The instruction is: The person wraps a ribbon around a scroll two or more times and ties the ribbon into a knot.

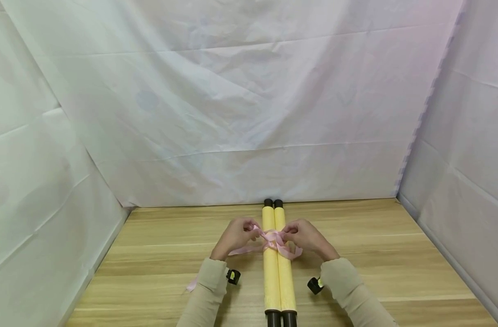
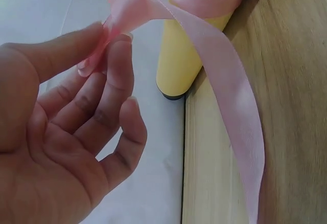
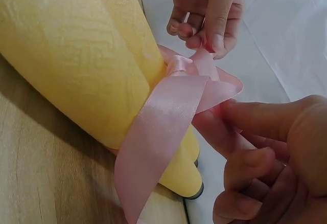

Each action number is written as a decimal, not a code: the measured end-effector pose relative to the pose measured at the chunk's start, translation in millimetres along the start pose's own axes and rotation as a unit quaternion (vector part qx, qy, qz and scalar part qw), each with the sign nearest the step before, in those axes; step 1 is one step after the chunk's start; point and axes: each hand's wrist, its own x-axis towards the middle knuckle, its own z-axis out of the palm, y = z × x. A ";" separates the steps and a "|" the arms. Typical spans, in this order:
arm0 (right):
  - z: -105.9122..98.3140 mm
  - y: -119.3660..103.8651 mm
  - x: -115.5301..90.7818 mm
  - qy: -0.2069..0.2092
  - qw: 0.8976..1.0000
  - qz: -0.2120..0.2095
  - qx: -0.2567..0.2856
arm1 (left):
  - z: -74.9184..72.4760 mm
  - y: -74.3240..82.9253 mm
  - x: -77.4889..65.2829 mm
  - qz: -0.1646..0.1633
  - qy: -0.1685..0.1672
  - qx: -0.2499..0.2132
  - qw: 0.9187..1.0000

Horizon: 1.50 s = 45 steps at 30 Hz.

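Two yellow scrolls with dark end knobs lie side by side on the table, pointing away from me. A pink satin ribbon goes around both near their far half, with loops and crossings on top. On the left, my left hand pinches a loop of ribbon between thumb and forefinger. My right hand pinches another part of the ribbon on the right side of the scrolls. One loose tail hangs past the left hand; a second drapes over the right side.
The wood-grain table meets a white cloth backdrop at its far edge, close to the scrolls' far knobs. White cloth also stands on both sides. A ribbon end lies by the left sleeve. Small black wrist cameras sit at both cuffs.
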 end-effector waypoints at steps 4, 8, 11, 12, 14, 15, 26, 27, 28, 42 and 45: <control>-0.8 2.7 0.6 0.015 1.000 -0.019 -0.014 | -1.0 -1.5 0.6 -0.008 0.011 -0.002 1.000; -2.5 6.0 0.3 0.028 0.999 -0.032 -0.034 | -2.9 -2.0 0.1 -0.013 0.016 0.003 1.000; -4.6 7.2 -0.5 0.030 0.998 -0.030 -0.040 | -4.2 -2.3 -0.5 -0.011 0.016 0.004 1.000; -5.4 7.7 -1.0 0.030 0.998 -0.029 -0.041 | -4.6 -2.0 -0.7 -0.011 0.017 0.005 1.000; -6.9 9.3 -1.9 0.031 0.998 -0.027 -0.041 | -5.2 -1.2 -1.1 -0.007 0.020 0.005 1.000; -7.7 10.2 -2.5 0.032 0.998 -0.025 -0.042 | -5.2 -1.1 -1.2 -0.003 0.022 0.005 1.000; -15.0 26.2 -5.1 0.050 0.998 -0.021 -0.044 | -7.0 -5.6 -2.2 -0.006 0.037 0.002 0.999; -15.6 27.5 -5.2 0.052 0.997 -0.023 -0.046 | -7.3 -6.2 -2.3 -0.010 0.039 0.004 0.999; -16.2 28.8 -5.3 0.054 0.997 -0.023 -0.047 | -7.6 -6.6 -2.3 -0.012 0.039 0.004 0.999; -25.4 45.2 -9.4 0.059 0.995 0.013 -0.074 | -9.0 -9.9 -3.6 -0.023 0.042 0.016 0.999; -27.2 47.9 -11.7 0.059 0.995 0.016 -0.079 | -9.3 -12.1 -4.8 -0.021 0.042 0.020 0.999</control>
